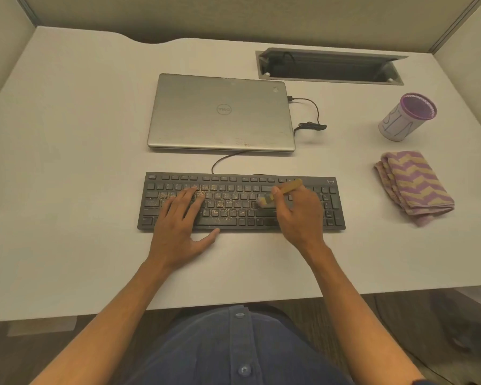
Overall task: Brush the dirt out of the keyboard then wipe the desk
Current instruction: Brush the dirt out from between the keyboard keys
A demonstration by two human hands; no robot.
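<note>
A black keyboard (311, 187) lies on the white desk (67, 162) in front of me, with tan crumbs of dirt (220, 202) scattered over its middle keys. My left hand (178, 226) rests flat on the keyboard's left half, fingers spread, thumb on the desk at the front edge. My right hand (297, 215) grips a small brush with a wooden handle (286, 188); its pale bristles touch the keys right of the middle. A folded purple and tan cloth (414, 187) lies on the desk to the right of the keyboard.
A shut silver laptop (220, 112) sits behind the keyboard with a black cable (311, 120) at its right side. A purple-rimmed cup (406, 118) stands at the right. An open cable hatch (328, 68) is at the back. Partition walls enclose the desk.
</note>
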